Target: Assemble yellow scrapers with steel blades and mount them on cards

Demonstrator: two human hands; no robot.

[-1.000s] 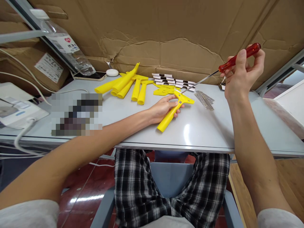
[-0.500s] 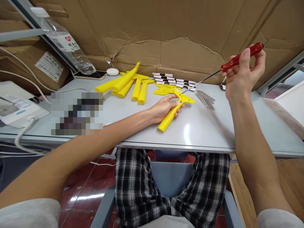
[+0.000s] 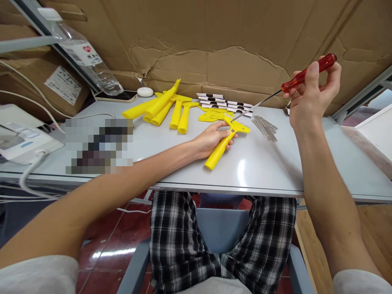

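My left hand is closed around a yellow plastic scraper, gripping it below its wide head. The scraper is tilted, with its hollow handle end toward me. In my right hand is a screwdriver with a red see-through handle and a long metal shaft. Its tip meets the scraper head near a screw; whether it sits in the slot is too small to tell. Right of the scraper lie several loose metal blades. Behind it are flat yellow plastic pieces.
Several yellow scraper handles lie at the back left of the table. Small black-and-white packets are stacked by the cardboard. A plastic bottle, a phone and a white device with cables stand left.
The screwdriver tip has shifted slightly left across the scraper head, and my right hand has moved a little left with it. My left hand keeps its grip on the scraper.
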